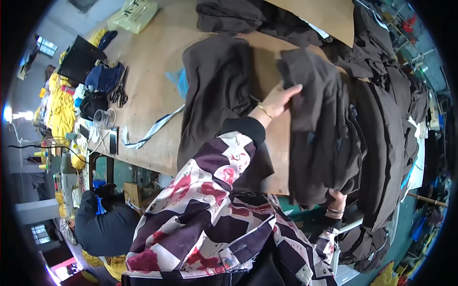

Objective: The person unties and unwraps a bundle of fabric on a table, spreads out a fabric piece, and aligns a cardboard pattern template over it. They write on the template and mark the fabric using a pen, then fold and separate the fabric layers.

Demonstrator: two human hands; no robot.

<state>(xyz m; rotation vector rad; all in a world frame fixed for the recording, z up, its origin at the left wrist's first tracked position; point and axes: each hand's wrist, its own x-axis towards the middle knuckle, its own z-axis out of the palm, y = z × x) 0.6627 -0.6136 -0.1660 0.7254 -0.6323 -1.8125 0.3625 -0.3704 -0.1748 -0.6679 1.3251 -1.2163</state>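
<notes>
Dark brown folded cloth [317,128] hangs over the table's edge between my hands, slightly blurred at its top. My left hand [279,100] pinches its upper left edge, the thumb on top and the other fingers partly hidden. At the lower right corner, my right hand [337,198] holds the bottom of the same cloth, with most fingers behind it. Left of my left hand, another dark garment piece [214,86] lies flat on the wooden table [148,86], partly covered by my sleeve.
More dark cloth [381,143] is heaped at the right, and folded dark pieces [229,16] lie at the back. Scissors [119,90], a white-blue strip [155,128] and a yellowish plastic bag [133,15] are on the left. Another person [102,224] in dark clothing is at lower left.
</notes>
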